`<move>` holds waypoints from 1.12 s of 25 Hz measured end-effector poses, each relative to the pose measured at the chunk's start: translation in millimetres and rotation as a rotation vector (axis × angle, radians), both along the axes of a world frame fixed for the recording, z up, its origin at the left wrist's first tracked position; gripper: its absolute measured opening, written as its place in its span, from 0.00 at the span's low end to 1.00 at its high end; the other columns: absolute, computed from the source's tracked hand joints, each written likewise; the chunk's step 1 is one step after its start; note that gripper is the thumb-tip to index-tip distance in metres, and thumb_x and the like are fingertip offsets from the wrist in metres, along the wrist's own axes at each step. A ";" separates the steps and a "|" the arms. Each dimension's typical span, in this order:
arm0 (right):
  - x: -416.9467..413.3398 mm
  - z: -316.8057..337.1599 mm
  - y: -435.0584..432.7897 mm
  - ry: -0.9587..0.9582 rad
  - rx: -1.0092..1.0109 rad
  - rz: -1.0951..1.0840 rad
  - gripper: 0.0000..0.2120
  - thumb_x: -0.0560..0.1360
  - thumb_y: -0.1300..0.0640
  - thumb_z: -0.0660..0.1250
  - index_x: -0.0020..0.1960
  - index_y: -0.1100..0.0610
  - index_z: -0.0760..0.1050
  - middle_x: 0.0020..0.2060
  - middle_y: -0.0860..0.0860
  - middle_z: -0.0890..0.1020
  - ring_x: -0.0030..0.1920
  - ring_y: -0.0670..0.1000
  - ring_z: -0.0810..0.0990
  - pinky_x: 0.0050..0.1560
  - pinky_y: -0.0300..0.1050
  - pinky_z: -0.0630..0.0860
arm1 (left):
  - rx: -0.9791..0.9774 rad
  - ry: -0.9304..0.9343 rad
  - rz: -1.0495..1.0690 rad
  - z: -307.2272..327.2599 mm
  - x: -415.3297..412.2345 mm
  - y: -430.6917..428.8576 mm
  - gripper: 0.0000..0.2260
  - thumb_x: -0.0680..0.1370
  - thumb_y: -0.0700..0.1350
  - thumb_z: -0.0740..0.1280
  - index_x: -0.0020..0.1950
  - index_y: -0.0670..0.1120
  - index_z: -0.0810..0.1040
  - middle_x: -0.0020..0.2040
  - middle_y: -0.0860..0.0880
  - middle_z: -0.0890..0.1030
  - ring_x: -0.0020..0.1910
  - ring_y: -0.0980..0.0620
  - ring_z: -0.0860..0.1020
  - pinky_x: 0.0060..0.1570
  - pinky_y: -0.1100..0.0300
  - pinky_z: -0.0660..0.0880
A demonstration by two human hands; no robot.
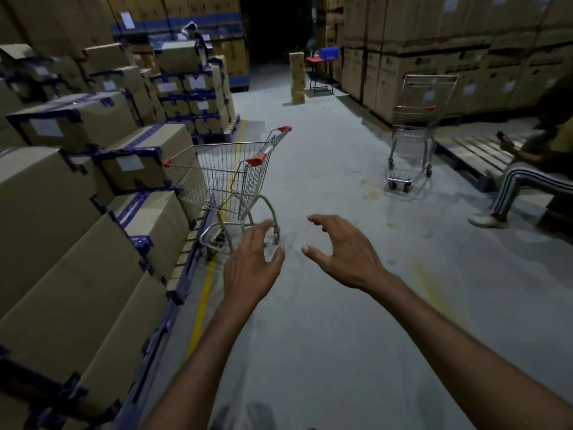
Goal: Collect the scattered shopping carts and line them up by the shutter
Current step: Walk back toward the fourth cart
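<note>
A wire shopping cart (pixel 226 178) with red handle caps stands left of centre against the stacked boxes, its handle pointing away to the upper right. A second wire cart (pixel 414 131) stands farther off at the right, near the wall of cartons. My left hand (pixel 252 265) is stretched out in front of me, fingers spread, just short of the near cart's rear wheel. My right hand (pixel 344 249) reaches forward beside it, fingers curled apart, holding nothing. No shutter is in view.
Taped cardboard boxes (pixel 77 187) on blue pallets line the left side. Tall cartons (pixel 434 51) fill the right. A person (pixel 527 178) sits on a wooden pallet (pixel 477 153) at the right. A small box stack (pixel 297 77) and a stool (pixel 322 72) stand far down the grey aisle.
</note>
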State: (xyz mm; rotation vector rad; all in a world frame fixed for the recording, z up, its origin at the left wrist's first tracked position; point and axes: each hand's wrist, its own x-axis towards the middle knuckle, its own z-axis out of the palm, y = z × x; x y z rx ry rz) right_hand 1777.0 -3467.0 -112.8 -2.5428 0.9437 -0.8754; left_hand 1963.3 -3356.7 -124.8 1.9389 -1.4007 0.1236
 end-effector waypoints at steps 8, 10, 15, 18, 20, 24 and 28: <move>88.7 21.3 -219.4 0.019 -0.033 -0.038 0.29 0.76 0.37 0.67 0.73 0.44 0.66 0.68 0.44 0.74 0.65 0.49 0.74 0.63 0.53 0.74 | -0.007 -0.047 -0.031 29.7 84.7 -219.5 0.25 0.78 0.52 0.68 0.73 0.60 0.65 0.67 0.57 0.73 0.57 0.54 0.78 0.44 0.52 0.79; 108.9 16.3 -278.0 0.014 -0.013 -0.030 0.29 0.76 0.38 0.67 0.73 0.44 0.65 0.68 0.44 0.74 0.65 0.49 0.74 0.63 0.54 0.74 | -0.021 -0.064 -0.011 26.9 102.3 -275.7 0.25 0.77 0.53 0.69 0.73 0.60 0.66 0.64 0.58 0.74 0.54 0.56 0.78 0.42 0.53 0.80; 159.9 0.1 -435.0 0.042 -0.004 0.053 0.29 0.76 0.41 0.68 0.74 0.44 0.65 0.69 0.45 0.73 0.65 0.49 0.73 0.64 0.53 0.74 | -0.065 -0.030 0.087 10.6 145.1 -419.7 0.22 0.78 0.54 0.68 0.71 0.59 0.69 0.62 0.61 0.76 0.51 0.60 0.78 0.42 0.57 0.78; 189.0 1.3 -526.4 0.081 0.004 0.121 0.30 0.75 0.43 0.68 0.75 0.45 0.64 0.70 0.46 0.72 0.67 0.50 0.72 0.65 0.52 0.73 | -0.041 -0.058 0.171 8.4 167.7 -501.4 0.22 0.77 0.56 0.67 0.71 0.59 0.69 0.62 0.60 0.77 0.54 0.58 0.78 0.44 0.59 0.72; 212.1 8.6 -583.1 0.117 -0.008 0.177 0.31 0.75 0.43 0.68 0.75 0.46 0.64 0.70 0.47 0.72 0.67 0.51 0.71 0.65 0.52 0.73 | -0.024 -0.057 0.216 11.7 181.0 -549.1 0.22 0.78 0.56 0.67 0.71 0.58 0.69 0.63 0.58 0.76 0.57 0.56 0.76 0.49 0.57 0.71; 264.9 16.3 -669.8 0.128 -0.007 0.269 0.31 0.74 0.46 0.68 0.75 0.47 0.65 0.69 0.48 0.73 0.66 0.52 0.71 0.64 0.52 0.73 | 0.037 -0.080 0.322 9.0 220.2 -620.0 0.24 0.77 0.56 0.68 0.72 0.55 0.69 0.63 0.53 0.76 0.60 0.50 0.75 0.58 0.50 0.71; 333.3 1.4 -741.2 0.161 -0.029 0.366 0.33 0.72 0.48 0.69 0.75 0.48 0.64 0.68 0.49 0.73 0.64 0.53 0.71 0.62 0.52 0.73 | 0.124 -0.007 0.398 -7.9 273.0 -680.3 0.28 0.77 0.58 0.67 0.75 0.57 0.64 0.68 0.53 0.73 0.66 0.48 0.71 0.65 0.42 0.69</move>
